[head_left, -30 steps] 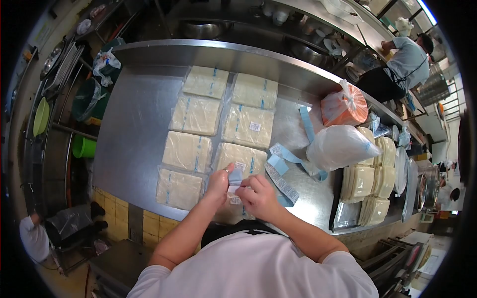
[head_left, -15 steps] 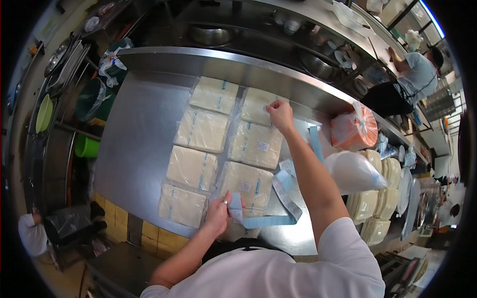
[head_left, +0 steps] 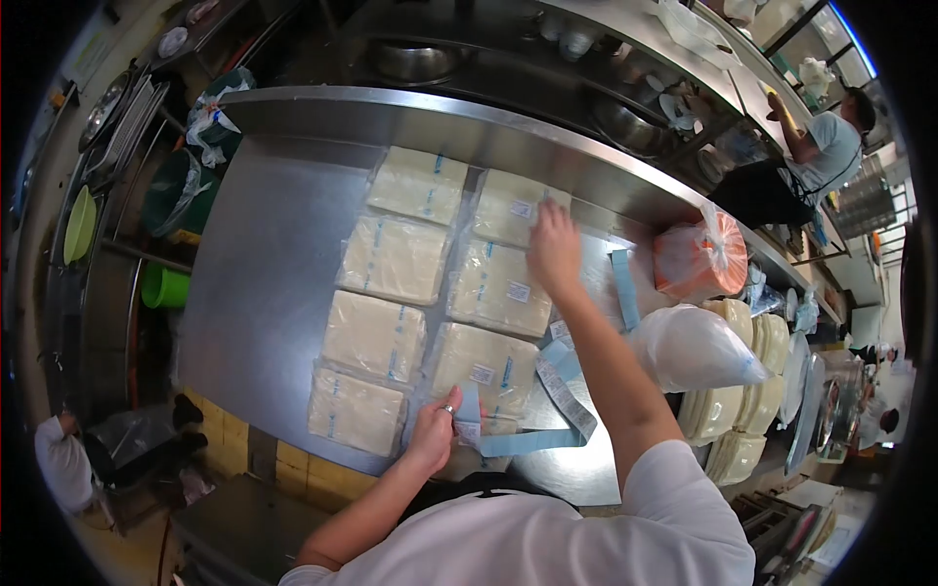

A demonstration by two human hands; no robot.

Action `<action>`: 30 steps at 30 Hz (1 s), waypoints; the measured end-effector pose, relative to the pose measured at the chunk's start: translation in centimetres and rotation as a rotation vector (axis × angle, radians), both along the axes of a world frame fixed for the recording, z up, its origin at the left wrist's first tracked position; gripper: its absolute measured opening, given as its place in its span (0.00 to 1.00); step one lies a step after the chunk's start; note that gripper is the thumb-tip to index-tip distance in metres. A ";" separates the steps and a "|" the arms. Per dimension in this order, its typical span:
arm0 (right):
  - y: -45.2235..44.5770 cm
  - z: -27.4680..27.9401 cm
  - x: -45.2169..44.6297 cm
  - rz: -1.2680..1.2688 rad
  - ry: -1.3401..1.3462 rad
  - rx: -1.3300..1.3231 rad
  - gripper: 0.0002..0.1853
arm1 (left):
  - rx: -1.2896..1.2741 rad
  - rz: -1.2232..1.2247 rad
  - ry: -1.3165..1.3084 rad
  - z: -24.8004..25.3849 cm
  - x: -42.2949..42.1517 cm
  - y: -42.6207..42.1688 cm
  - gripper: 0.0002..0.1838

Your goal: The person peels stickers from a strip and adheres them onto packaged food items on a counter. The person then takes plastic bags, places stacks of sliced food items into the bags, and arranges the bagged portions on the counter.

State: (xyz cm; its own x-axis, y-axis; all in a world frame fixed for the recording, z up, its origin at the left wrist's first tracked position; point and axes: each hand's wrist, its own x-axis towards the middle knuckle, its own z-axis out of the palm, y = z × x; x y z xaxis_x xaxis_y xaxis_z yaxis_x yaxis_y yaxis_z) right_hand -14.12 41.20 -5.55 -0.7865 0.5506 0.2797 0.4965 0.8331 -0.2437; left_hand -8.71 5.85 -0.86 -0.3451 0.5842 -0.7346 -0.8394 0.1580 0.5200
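While the left hand (head_left: 433, 437) pinches the strip (head_left: 532, 442), which trails toward three o'clock, the right hand (head_left: 554, 244) is at one o'clock from it, over a pack (head_left: 493, 217) beside a label (head_left: 521, 209) too small to read. The right fingers look slightly bent and close together; whether they hold anything cannot be told. Toward two o'clock, a bag (head_left: 694, 352) partly hides tubs (head_left: 711, 415).

Commercial kitchen: steel worktable (head_left: 259, 230), metal bowls (head_left: 415, 62) on shelf (head_left: 503, 86), aproned co-worker (head_left: 829, 158).
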 end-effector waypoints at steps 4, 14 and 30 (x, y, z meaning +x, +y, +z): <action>-9.7 0.9 7.7 0.219 -0.193 -0.012 0.36 | 0.011 0.000 0.015 0.4 0.3 -0.2 0.26; -20.3 12.3 14.4 0.073 0.037 -0.878 0.23 | 0.070 0.160 0.179 1.8 1.3 -1.1 0.24; -27.5 15.1 19.4 0.240 0.364 -0.708 0.09 | 0.162 0.084 0.266 6.7 3.4 -4.0 0.17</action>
State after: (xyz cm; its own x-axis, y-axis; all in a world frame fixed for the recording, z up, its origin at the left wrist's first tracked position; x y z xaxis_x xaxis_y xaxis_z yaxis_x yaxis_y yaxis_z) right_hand 5.29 13.68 9.55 -0.8322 0.5209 0.1902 0.1134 0.4957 -0.8611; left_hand -5.34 1.83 5.83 -0.5649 0.6472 -0.5119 -0.6770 -0.0087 0.7360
